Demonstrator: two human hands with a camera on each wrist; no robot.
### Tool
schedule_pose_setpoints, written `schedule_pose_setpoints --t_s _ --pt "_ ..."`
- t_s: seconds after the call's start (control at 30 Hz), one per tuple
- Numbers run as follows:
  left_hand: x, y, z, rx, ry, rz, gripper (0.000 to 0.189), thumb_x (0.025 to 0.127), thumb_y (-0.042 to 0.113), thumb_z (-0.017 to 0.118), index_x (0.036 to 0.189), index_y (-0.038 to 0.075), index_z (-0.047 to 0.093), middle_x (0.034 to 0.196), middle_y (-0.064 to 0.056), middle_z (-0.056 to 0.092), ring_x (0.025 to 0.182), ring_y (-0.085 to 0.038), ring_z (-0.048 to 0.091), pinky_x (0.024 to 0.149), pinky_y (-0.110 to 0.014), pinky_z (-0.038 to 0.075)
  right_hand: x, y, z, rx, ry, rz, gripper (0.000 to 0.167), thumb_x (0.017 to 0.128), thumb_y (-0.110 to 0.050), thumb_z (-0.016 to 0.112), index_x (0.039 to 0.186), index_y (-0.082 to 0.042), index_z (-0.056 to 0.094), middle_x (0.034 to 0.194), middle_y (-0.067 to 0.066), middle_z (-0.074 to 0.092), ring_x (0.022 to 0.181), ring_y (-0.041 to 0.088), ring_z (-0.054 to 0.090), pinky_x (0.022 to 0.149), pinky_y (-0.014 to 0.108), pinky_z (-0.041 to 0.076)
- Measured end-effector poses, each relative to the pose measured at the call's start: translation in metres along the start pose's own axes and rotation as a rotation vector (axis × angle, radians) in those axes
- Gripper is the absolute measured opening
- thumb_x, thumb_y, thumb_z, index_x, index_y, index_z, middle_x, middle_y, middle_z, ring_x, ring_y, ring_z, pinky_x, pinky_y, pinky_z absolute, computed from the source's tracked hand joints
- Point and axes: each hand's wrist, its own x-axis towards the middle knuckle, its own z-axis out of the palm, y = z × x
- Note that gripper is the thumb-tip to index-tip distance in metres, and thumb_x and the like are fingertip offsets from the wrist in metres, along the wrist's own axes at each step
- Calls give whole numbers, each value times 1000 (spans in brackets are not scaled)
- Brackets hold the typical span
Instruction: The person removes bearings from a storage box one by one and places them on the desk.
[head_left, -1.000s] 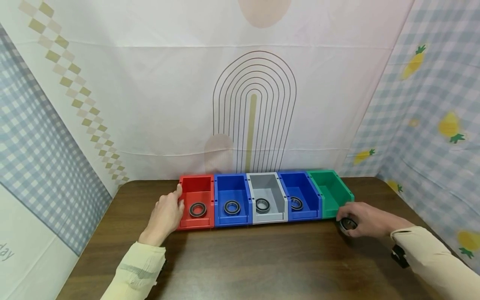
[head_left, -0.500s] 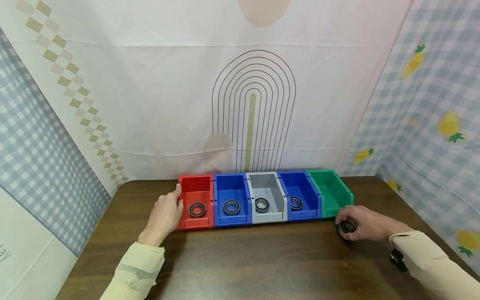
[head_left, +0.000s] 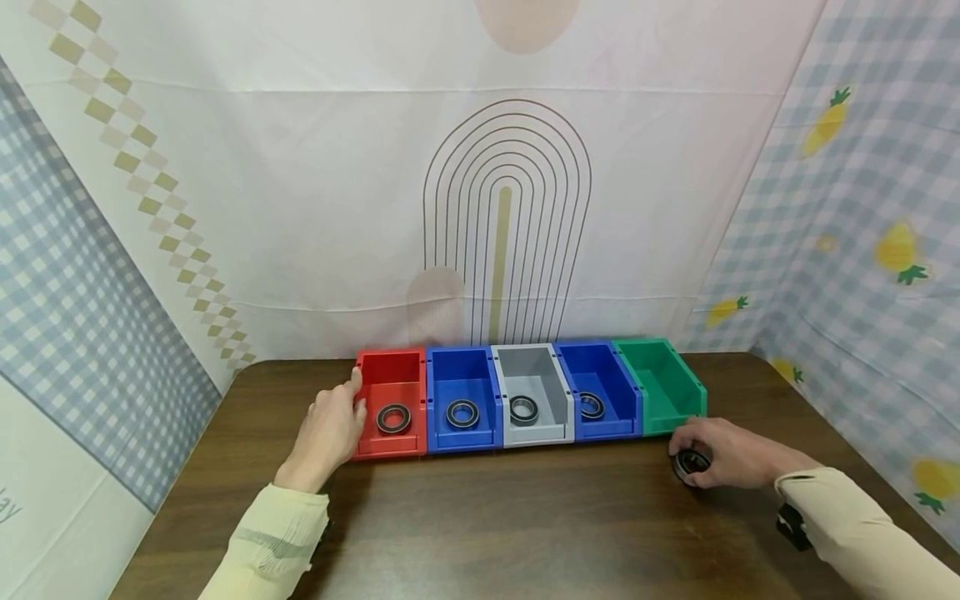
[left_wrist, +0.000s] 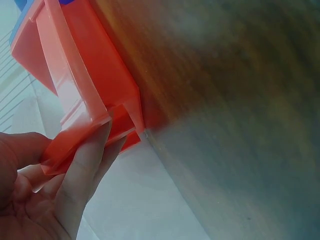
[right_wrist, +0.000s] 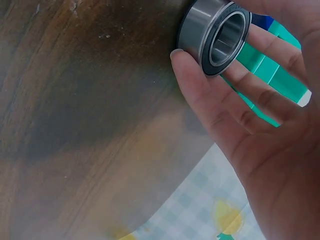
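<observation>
My left hand (head_left: 325, 435) grips the left side wall of the red bin (head_left: 392, 367); the left wrist view has thumb and fingers on either side of its red edge (left_wrist: 75, 137). Between the thumb and fingers of my right hand (head_left: 723, 454) is a ball bearing (head_left: 691, 465), held in front of the green bin (head_left: 660, 379). Seen from the right wrist, that bearing (right_wrist: 216, 37) has a steel outer ring and a black seal, and its lower edge meets a fingertip. No bearing shows in the visible part of the green bin.
Between the red and green bins stand a blue bin (head_left: 459, 367), a grey bin (head_left: 525, 362) and another blue bin (head_left: 592, 362). One bearing lies in the red bin and in each of these three. Behind the brown table (head_left: 487, 525) hangs a patterned cloth (head_left: 337, 208).
My right hand has drawn slightly toward me and left with the bearing, away from the green bin's front. The left hand stays on the red bin.
</observation>
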Motion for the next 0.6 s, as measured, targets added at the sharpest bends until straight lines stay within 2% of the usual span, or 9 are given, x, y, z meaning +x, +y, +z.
schedule_pose_setpoints --t_s 0.6 --pt "-1 0 0 -7 -7 -5 59 99 8 58 154 -3 39 125 -34 63 78 -29 63 72 -45 56 -1 0 4 -6 14 24 34 83 -35 83 111 -21 69 113 -1 63 100 16 61 77 30 55"
